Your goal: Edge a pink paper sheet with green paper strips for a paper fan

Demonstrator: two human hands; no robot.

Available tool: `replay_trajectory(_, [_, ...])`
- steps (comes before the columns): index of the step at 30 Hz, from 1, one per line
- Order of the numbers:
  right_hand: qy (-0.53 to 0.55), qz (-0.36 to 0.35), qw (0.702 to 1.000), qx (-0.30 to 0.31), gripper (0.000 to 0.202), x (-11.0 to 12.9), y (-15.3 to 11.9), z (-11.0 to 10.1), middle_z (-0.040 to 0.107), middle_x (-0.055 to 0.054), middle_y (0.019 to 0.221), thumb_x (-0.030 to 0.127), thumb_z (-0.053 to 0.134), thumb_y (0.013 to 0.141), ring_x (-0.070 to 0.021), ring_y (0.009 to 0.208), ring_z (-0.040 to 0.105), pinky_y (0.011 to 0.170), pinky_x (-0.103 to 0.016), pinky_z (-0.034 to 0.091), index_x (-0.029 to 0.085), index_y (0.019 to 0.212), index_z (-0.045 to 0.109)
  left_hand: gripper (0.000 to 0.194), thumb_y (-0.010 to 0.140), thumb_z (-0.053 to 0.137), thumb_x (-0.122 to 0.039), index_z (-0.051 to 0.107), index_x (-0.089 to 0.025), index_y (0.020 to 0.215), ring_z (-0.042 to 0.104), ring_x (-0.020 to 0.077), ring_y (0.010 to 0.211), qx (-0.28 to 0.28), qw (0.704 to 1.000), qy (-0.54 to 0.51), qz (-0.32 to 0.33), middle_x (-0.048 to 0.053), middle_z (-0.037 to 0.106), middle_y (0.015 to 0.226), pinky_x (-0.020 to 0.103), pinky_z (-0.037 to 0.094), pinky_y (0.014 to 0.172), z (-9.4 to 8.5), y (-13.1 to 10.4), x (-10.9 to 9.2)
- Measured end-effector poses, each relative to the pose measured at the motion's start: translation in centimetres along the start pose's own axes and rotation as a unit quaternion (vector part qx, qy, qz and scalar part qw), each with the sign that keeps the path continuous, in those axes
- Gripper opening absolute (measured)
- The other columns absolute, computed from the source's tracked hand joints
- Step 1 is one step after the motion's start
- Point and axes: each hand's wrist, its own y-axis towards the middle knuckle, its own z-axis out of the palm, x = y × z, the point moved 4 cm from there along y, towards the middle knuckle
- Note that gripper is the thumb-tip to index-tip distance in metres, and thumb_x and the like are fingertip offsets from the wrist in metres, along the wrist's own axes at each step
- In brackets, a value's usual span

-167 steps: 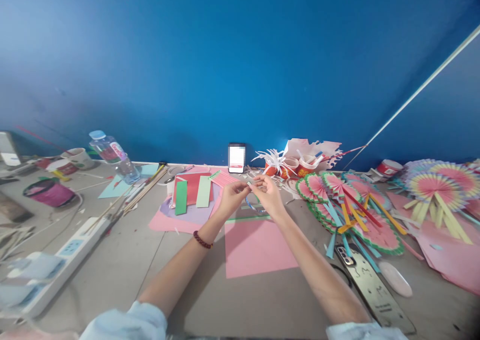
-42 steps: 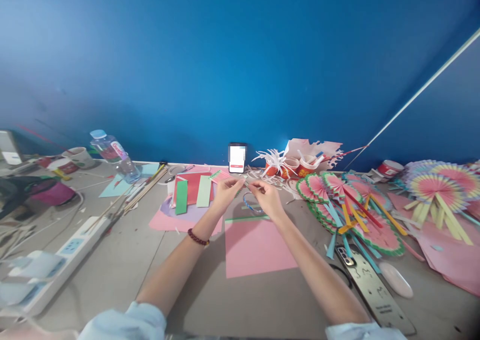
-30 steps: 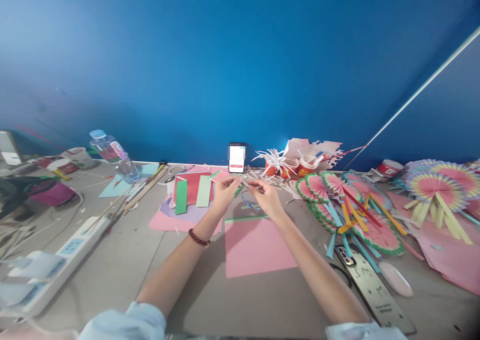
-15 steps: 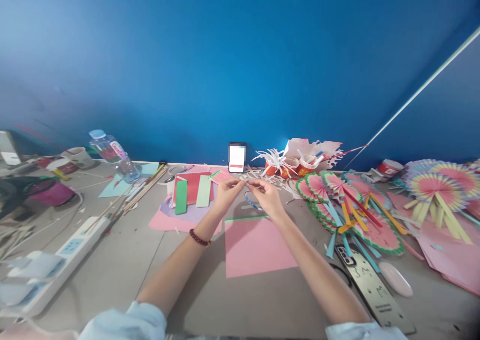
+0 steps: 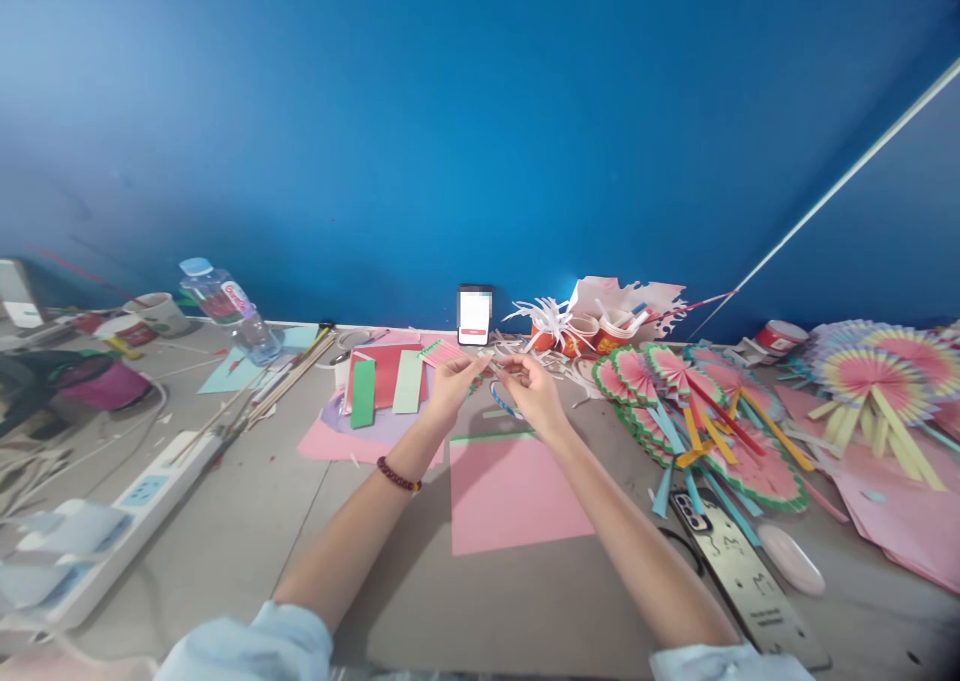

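My left hand (image 5: 456, 381) and my right hand (image 5: 531, 383) meet fingertip to fingertip above the far side of the table. Both are closed in a pinch; what lies between the fingers is too small to make out. A blue-and-white looped strip (image 5: 501, 401) shows just under my right hand. Below them a pink paper sheet (image 5: 514, 496) with a green strip along its far edge lies flat. Left of my left hand are a dark green strip (image 5: 363, 393) and a pale green strip (image 5: 407, 383) on a red packet (image 5: 379, 371).
A phone (image 5: 474, 316) leans on the blue wall. Paper cups (image 5: 581, 334) with white paper shreds stand at its right. Pleated paper fans (image 5: 697, 391), another phone (image 5: 750, 571) and a white mouse (image 5: 791, 558) lie at right. A bottle (image 5: 232, 311) and power strip (image 5: 142, 491) are at left.
My fingertips have shifted slightly, the right fingers curling a little more. The pink sheet and the things around it have stayed in place.
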Motion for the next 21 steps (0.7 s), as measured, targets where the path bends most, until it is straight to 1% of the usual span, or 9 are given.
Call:
replay_trajectory(5, [0.021,0.018,1.0,0.003,0.024,0.1,-0.1,0.1,0.06,0.0,0.078,0.036,0.062,0.07,-0.0112,0.052,0.053,0.047,-0.023,0.041,0.02,0.087,0.057,0.035,0.065,0.071,-0.049,0.068,-0.015,0.067,0.054,0.011,0.061,0.026,0.999,-0.02,0.006,0.004,0.065,0.068,0.023,0.041,0.057,0.3,0.0,0.1])
replay_trajectory(9, [0.043,0.018,0.999,-0.019,0.024,0.3,-0.4,0.0,0.06,-0.001,0.082,0.031,0.059,0.069,-0.0093,0.049,0.051,0.042,-0.021,0.037,0.02,0.09,0.057,0.035,0.073,0.064,-0.05,0.065,-0.015,0.07,0.054,0.012,0.066,0.047,0.997,0.012,0.061,0.002,0.063,0.072,0.024,0.041,0.063,0.7,0.0,0.3])
replay_trajectory(11, [0.065,0.017,0.998,-0.018,0.025,0.3,-0.5,0.0,0.059,-0.001,0.084,0.028,0.057,0.069,-0.0074,0.045,0.048,0.039,-0.021,0.035,0.02,0.092,0.056,0.033,0.074,0.065,-0.048,0.064,-0.015,0.074,0.055,0.0133,0.071,0.059,0.994,0.026,0.09,0.002,0.063,0.074,0.024,0.041,0.066,0.9,-0.1,0.6])
replay_trajectory(13, [0.082,0.017,0.996,-0.01,0.025,0.2,-0.6,0.1,0.058,0.0,0.083,0.025,0.054,0.069,-0.0067,0.043,0.046,0.038,-0.02,0.034,0.021,0.094,0.055,0.031,0.073,0.067,-0.046,0.063,-0.015,0.077,0.056,0.015,0.074,0.088,0.991,0.031,0.095,0.003,0.062,0.076,0.025,0.042,0.067,1.2,-0.1,1.2])
replay_trajectory(15, [0.075,0.01,0.997,-0.012,0.024,0.1,-0.4,0.0,0.059,0.0,0.082,0.025,0.052,0.07,-0.008,0.045,0.048,0.039,-0.021,0.036,0.02,0.094,0.055,0.031,0.074,0.066,-0.046,0.063,-0.015,0.079,0.056,0.0161,0.076,0.127,0.988,0.021,0.083,0.003,0.062,0.077,0.027,0.043,0.069,1.5,-0.1,1.9])
replay_trajectory(17, [0.033,-0.024,0.999,-0.033,0.021,0.5,-0.1,-0.3,0.06,-0.002,0.085,0.026,0.052,0.073,-0.0113,0.054,0.054,0.047,-0.024,0.044,0.019,0.092,0.055,0.031,0.076,0.065,-0.046,0.062,-0.015,0.082,0.056,0.015,0.073,0.155,0.985,0.003,0.071,0.002,0.061,0.075,0.027,0.043,0.069,1.6,0.0,2.2])
replay_trajectory(18, [-0.005,-0.056,0.997,-0.05,0.019,1.1,-0.2,-0.5,0.061,-0.004,0.087,0.026,0.052,0.074,-0.0135,0.06,0.057,0.053,-0.026,0.048,0.019,0.092,0.055,0.032,0.076,0.064,-0.046,0.061,-0.015,0.082,0.055,0.0139,0.07,0.16,0.985,-0.006,0.067,0.002,0.059,0.072,0.027,0.042,0.067,1.6,0.0,2.3])
replay_trajectory(19, [-0.05,-0.099,0.991,-0.07,0.018,1.9,-0.4,-0.8,0.062,-0.005,0.09,0.026,0.052,0.076,-0.0162,0.068,0.059,0.061,-0.03,0.05,0.019,0.092,0.056,0.032,0.076,0.064,-0.046,0.06,-0.015,0.081,0.054,0.0127,0.067,0.161,0.985,-0.015,0.065,0.0,0.058,0.069,0.026,0.042,0.066,1.6,0.0,2.3])
replay_trajectory(21, [-0.144,-0.202,0.963,-0.11,0.017,4.2,-1.7,-1.3,0.062,-0.008,0.095,0.025,0.053,0.079,-0.0211,0.086,0.059,0.075,-0.037,0.05,0.019,0.094,0.058,0.032,0.075,0.065,-0.047,0.059,-0.015,0.079,0.051,0.0109,0.062,0.154,0.985,-0.032,0.063,-0.001,0.055,0.064,0.025,0.041,0.063,1.6,0.1,2.3])
